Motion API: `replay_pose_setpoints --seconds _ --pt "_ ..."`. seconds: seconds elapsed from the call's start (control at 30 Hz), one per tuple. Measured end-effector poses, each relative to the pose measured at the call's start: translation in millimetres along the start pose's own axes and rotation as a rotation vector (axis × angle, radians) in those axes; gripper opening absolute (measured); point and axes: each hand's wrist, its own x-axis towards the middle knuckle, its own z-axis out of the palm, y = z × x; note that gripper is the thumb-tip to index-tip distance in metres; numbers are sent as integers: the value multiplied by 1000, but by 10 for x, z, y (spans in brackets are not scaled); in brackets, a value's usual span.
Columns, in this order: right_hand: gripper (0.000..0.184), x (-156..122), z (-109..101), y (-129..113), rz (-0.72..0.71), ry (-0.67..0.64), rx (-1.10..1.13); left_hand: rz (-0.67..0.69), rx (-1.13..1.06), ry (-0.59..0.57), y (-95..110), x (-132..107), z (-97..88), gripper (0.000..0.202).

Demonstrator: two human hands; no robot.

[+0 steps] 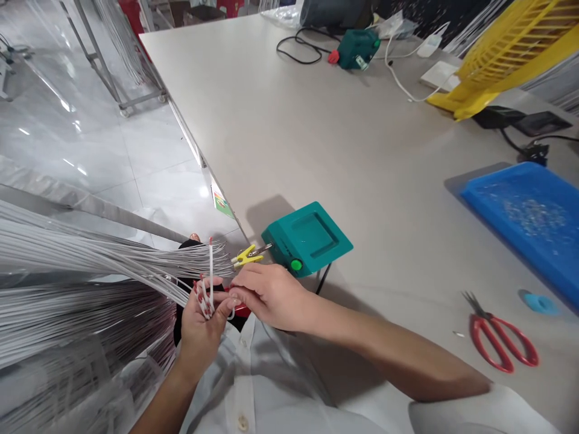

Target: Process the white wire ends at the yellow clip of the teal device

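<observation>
My left hand is closed around several short white wires with red tips, one of them standing upright above the fingers. The fingertips of my right hand are pinched together against my left thumb and fingers; what lies between them is hidden. Just beyond the right hand, a yellow-handled clip is attached to the side of a green box with a green button. To the left, a thick bundle of long white wires reaches close to both hands.
Red-handled snips and a small blue ring lie on the table at right. Beside them is a blue tray of tiny clear pieces. A yellow fan and another green box with cords stand farther back.
</observation>
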Motion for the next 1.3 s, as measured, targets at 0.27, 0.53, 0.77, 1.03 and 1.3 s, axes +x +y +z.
replay_pose_setpoints --seconds 0.27,0.53,0.77,1.03,1.3 --pt "16 -5 12 -14 39 55 127 4 -27 28 -12 9 -12 35" --pt "18 58 -65 -53 104 -33 162 155 159 26 -36 21 -65 25" --pt "9 103 -49 -3 797 -440 1182 365 424 -77 -93 34 -168 12" --pt "16 24 -68 -27 268 -108 439 170 185 -102 -33 10 -101 28" --pt "29 -29 -103 57 -305 -1 -413 163 194 -69 -103 3 -65 41"
